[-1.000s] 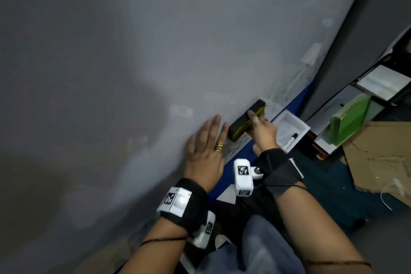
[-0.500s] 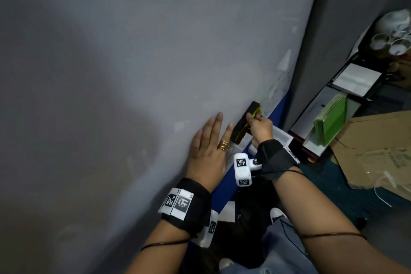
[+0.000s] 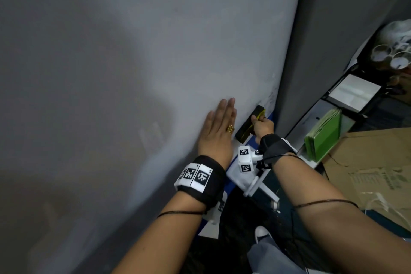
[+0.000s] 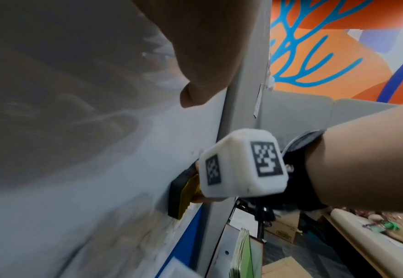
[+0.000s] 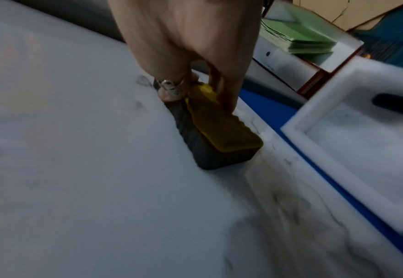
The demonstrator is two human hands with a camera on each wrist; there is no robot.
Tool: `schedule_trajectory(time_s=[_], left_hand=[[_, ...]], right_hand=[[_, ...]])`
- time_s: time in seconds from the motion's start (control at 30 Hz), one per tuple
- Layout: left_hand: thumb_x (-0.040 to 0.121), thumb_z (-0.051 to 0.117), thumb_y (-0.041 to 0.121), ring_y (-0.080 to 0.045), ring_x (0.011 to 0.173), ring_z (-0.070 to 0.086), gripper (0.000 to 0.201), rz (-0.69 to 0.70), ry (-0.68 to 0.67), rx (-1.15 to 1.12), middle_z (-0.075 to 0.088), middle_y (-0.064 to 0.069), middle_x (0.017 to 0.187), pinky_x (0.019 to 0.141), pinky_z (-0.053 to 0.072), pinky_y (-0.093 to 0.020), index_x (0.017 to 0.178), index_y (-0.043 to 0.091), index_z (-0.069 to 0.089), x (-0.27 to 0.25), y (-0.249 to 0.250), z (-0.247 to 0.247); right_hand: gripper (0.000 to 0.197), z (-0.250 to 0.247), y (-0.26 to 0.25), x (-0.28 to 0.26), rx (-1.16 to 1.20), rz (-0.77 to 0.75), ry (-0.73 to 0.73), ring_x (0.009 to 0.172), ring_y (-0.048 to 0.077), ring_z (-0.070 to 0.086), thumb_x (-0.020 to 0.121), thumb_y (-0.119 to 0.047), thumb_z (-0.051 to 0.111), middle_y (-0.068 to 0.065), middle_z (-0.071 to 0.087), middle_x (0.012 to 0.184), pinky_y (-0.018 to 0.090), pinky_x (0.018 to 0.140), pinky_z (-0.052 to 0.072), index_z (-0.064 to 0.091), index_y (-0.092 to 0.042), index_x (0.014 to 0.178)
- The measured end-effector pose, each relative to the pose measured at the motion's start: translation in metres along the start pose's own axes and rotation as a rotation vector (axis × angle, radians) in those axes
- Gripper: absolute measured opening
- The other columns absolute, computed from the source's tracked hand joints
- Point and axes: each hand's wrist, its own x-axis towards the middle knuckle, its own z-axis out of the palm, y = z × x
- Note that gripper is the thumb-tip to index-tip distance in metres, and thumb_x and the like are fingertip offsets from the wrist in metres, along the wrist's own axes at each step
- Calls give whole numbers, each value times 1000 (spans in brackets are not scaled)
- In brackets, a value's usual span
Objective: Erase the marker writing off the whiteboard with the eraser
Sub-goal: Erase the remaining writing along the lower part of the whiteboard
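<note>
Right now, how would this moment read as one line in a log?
right hand grips eraser | eraser pad against whiteboard, near its edge | left hand flat on board | smudges beside eraser

Eraser (image 3: 250,124) lies on the whiteboard (image 3: 133,73), right of left hand (image 3: 219,131).

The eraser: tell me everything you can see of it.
The eraser is a small oblong block: a yellow, hard-looking back with a ridged edge over a thicker dark pad that looks like felt. Its pad lies flat against the whiteboard, close to the board's blue edge. The right hand grips it at one end, fingers on the yellow back and thumb at the pad's side. Faint grey marker smears show on the board just beyond its free end. The left hand lies flat beside it, apart.
</note>
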Motion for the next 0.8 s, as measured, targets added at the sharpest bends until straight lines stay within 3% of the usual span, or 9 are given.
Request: schedule_trajectory(time_s=[0.07,0.2,0.27,0.4,0.5,0.6,0.67,0.7,0.8], left_hand=[[88,47,23,-28,124,-53,90,-63,-16,-6,-50,-10,141,93,-42,-45,145,13,-22,10,8,5],[74,62,26,-27,138,-34,104,-150,52,-9,-36,-6,151,108,-25,-48,151,18,-8,14,18,15],[73,64,27,-25,141,-29,104,-143,86,-15,-31,-4,154,110,-22,-47,151,19,-5,14,18,19],[73,66,32,-24,143,-24,103,-145,87,-10,-27,-3,155,111,-21,-48,151,20,-1,15,17,25],[73,65,31,-25,142,-26,102,-167,104,44,-30,-3,154,109,-23,-50,151,22,-1,17,19,29],[74,63,35,-27,143,-25,97,-193,149,62,-27,-6,155,109,-22,-52,150,22,5,18,27,29],[73,62,37,-31,143,-23,95,-235,176,77,-25,-9,156,109,-20,-56,151,23,9,20,36,27],[73,61,37,-33,142,-23,95,-254,188,90,-25,-10,156,108,-20,-58,151,24,9,23,39,27],[70,61,38,-36,141,-25,98,-279,222,150,-26,-10,155,105,-21,-61,151,26,7,28,43,32]], right_hand=[[32,-2,-13,-6,54,-29,-23,102,24,61,91,-15,63,10,64,108,42,99,48,61,3,117],[16,-3,-13,-38,151,-124,-170,89,9,62,90,-5,62,0,66,100,24,89,50,64,-10,104],[19,-6,-10,-37,150,-165,-199,83,4,61,88,-1,62,-5,65,95,19,84,50,64,-16,100],[36,-20,-30,8,102,-89,-90,96,14,56,88,-1,63,3,60,110,24,94,43,57,1,123],[33,-27,-46,39,96,-51,-58,97,14,52,86,-3,65,7,61,110,25,93,42,60,5,118],[30,-22,-40,29,170,-102,-99,92,9,59,85,-5,68,3,64,106,31,95,48,63,3,113],[12,-16,-32,7,232,-138,-169,84,3,61,84,-4,69,-7,65,93,26,88,52,68,-10,94],[15,-14,-30,0,261,-152,-206,81,3,62,84,-2,68,-8,66,90,23,85,53,67,-17,88],[20,-13,-30,17,242,-206,-137,87,10,61,86,-1,66,4,66,103,26,88,50,66,-4,105]])
